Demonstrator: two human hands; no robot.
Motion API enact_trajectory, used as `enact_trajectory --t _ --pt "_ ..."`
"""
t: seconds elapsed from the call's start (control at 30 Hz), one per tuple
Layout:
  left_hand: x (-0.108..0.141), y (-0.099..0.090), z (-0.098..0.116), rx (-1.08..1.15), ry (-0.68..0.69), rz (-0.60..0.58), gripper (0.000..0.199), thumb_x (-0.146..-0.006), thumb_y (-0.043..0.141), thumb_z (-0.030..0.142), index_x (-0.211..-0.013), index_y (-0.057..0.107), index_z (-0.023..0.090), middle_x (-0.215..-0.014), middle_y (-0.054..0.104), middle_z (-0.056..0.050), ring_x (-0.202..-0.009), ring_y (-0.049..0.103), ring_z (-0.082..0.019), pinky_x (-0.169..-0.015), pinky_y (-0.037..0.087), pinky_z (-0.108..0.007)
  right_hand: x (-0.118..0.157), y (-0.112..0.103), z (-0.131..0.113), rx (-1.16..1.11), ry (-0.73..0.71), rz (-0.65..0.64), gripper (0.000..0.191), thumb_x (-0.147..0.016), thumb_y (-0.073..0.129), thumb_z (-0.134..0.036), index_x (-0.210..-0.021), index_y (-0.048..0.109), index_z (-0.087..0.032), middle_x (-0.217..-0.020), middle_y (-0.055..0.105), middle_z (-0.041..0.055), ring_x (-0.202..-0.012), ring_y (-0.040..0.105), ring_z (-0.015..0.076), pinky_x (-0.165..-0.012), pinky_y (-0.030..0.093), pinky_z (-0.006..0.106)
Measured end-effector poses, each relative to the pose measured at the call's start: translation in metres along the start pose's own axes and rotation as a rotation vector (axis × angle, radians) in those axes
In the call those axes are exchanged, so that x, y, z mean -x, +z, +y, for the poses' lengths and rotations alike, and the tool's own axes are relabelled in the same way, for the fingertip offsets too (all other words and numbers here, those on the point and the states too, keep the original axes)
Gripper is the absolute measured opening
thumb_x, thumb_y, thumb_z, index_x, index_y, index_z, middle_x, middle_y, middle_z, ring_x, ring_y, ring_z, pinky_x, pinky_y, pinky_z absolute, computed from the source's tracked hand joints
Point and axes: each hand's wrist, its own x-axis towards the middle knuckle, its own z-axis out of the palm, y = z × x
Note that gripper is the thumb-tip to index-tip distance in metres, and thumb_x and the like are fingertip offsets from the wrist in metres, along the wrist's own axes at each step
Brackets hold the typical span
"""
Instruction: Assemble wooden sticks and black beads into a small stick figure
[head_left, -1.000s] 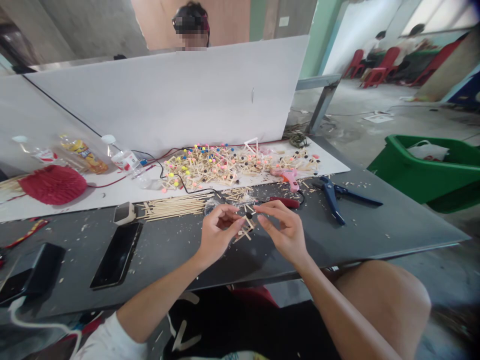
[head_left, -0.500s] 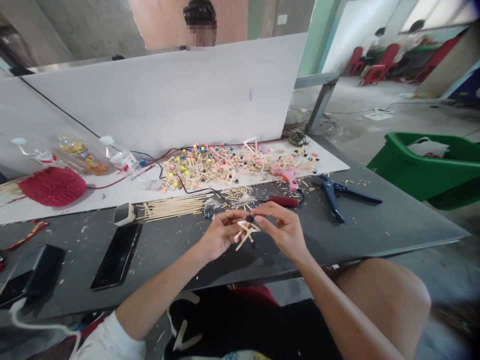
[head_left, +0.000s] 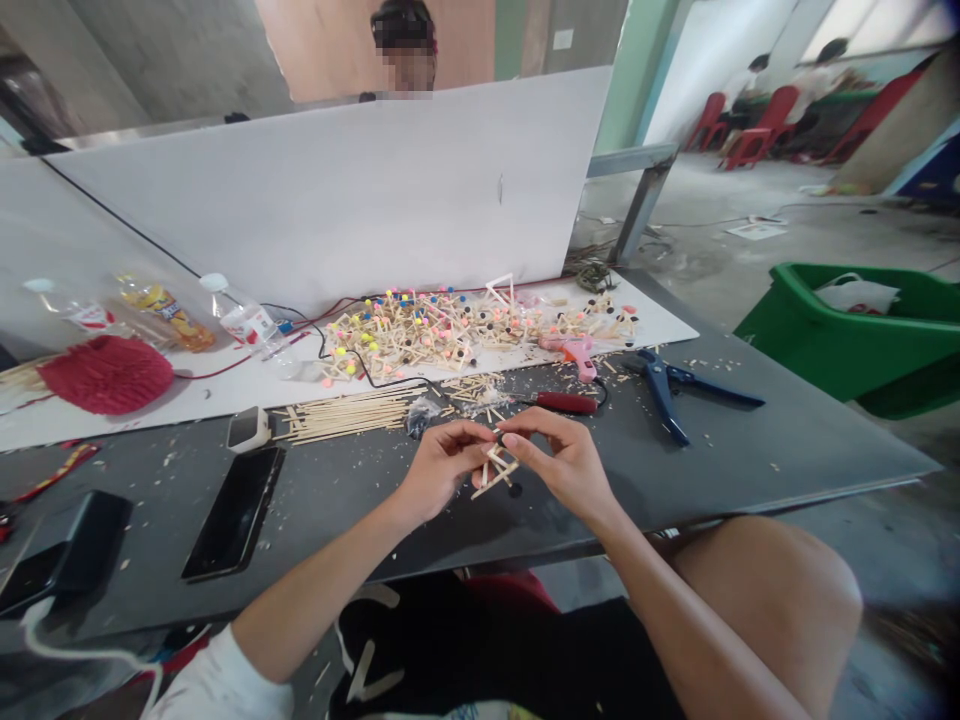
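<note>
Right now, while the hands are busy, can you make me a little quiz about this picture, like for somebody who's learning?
1. True or false: the left hand is holding the little stick frame.
2. What colour is the glue gun on the table?
a) green
b) pink
c) black
3. Fill in the blank: of the person's two hands, the ____ one is nearer the blue cutters.

Key:
1. True. Its fingers are on the sticks.
2. b) pink.
3. Right. The blue cutters lie out beyond the right hand.
</note>
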Motion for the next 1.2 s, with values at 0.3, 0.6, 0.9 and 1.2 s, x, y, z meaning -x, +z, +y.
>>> enact_trajectory --t 0.3,0.6,0.9,1.2 --pt "0.0044 0.0032 0.0038 -0.220 0.067 0.001 0.024 -0.078 0.079 0.032 -0.083 0.069 0.011 -0.057 0.065 -0.001 -0.043 0.059 -0.010 -0.045 0.048 -0.020 0.0011 -0.0004 -0.0027 0.157 -0.048 -0.035 0.015 -0.084 0.071 -0.032 -0.092 0.077 -0.021 -0.085 0.074 0.0054 -0.078 0.067 0.0194 -0.072 0.050 0.030" --pt "0.0041 0.0020 0.0027 -0.187 0.073 0.000 0.022 -0.078 0.079 0.030 -0.084 0.070 0.011 -0.058 0.066 -0.001 -0.045 0.059 -0.010 -0.047 0.049 -0.020 0.0008 -0.0049 -0.0016 0.069 0.045 -0.037 0.021 -0.089 0.066 -0.036 -0.098 0.076 -0.022 -0.095 0.076 0.0057 -0.088 0.068 0.0210 -0.077 0.050 0.031" --pt "0.0026 0.0007 -0.0003 -0.118 0.062 -0.006 0.021 -0.075 0.081 0.028 -0.081 0.070 0.012 -0.059 0.067 -0.001 -0.047 0.061 -0.011 -0.045 0.049 -0.019 -0.0017 -0.0046 0.0035 -0.156 0.211 -0.118 0.024 -0.085 0.070 -0.041 -0.094 0.077 -0.021 -0.087 0.074 0.0049 -0.081 0.064 0.0191 -0.073 0.047 0.030" --pt "0.0046 0.0007 0.0023 -0.186 0.085 -0.028 0.018 -0.079 0.078 0.028 -0.083 0.069 0.013 -0.056 0.067 -0.001 -0.044 0.060 -0.010 -0.046 0.050 -0.020 -0.0018 -0.0039 0.0017 -0.243 0.222 -0.156 0.020 -0.082 0.073 -0.040 -0.088 0.077 -0.021 -0.086 0.073 0.0043 -0.080 0.063 0.0179 -0.072 0.048 0.029"
